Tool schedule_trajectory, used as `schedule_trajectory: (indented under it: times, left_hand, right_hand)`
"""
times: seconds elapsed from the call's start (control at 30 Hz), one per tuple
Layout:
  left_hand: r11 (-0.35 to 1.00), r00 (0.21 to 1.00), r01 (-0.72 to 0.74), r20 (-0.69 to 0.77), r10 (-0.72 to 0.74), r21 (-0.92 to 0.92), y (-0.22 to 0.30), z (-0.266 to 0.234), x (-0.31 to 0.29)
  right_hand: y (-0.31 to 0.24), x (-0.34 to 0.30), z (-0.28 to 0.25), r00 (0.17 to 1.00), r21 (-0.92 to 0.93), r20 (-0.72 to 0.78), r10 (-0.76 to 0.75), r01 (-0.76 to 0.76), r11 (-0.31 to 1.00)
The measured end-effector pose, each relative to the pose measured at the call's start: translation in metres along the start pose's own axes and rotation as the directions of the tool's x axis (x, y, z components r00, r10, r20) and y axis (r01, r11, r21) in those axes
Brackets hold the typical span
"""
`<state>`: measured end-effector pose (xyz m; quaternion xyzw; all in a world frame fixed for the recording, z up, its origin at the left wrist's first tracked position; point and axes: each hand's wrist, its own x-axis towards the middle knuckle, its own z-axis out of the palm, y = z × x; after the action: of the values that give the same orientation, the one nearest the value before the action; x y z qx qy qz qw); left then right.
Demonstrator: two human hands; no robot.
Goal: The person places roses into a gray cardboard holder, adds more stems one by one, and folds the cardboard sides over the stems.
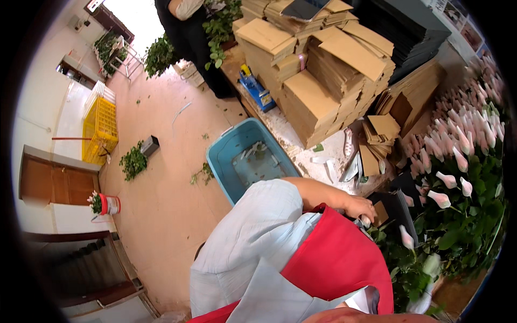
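My left hand (pixel 360 208), at the end of a pale blue sleeve, reaches to the right edge of the worktable. Its fingers are curled around something small and pale, mostly hidden. Right beside it are a dark open box (pixel 401 212) and a brown cardboard piece (pixel 381 213). A single pink-white rose bud (pixel 406 237) in a net sleeve stands just below the box, above green leaves. At the lower right is a blurred white shape (pixel 423 299) among the leaves, possibly my right hand in a glove; its fingers cannot be made out.
A dense mass of netted rose buds (pixel 463 145) fills the right side. Tall cardboard stacks (pixel 312 97) and a blue tape dispenser (pixel 256 89) stand on the table. A blue tub (pixel 221 161) holds scraps. Beyond are a yellow crate (pixel 100 126), a red-white bucket (pixel 111 204) and a standing person (pixel 191 37).
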<state>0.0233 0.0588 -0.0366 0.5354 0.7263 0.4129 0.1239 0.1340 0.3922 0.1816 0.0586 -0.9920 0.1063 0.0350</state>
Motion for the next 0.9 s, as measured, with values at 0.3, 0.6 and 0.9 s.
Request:
schedule_trajectory:
  times: [0.3, 0.6, 0.9]
  left_hand:
    - [0.934, 0.997, 0.064, -0.016, -0.074, -0.351, 0.024, -0.024, -0.021]
    - [0.956, 0.973, 0.232, 0.029, -0.231, -0.176, 0.015, -0.029, -0.028]
    - [0.983, 0.995, 0.084, -0.074, -0.073, 0.163, 0.032, -0.044, -0.019]
  right_hand:
    - [-0.077, -0.028, -0.094, 0.994, -0.145, -0.100, -0.039, 0.024, 0.989]
    - [-0.028, -0.024, 0.086, 0.984, -0.016, 0.169, -0.063, 0.067, 0.998]
    - [-0.024, -0.018, 0.064, 0.950, -0.036, 0.303, -0.069, 0.084, 0.996]
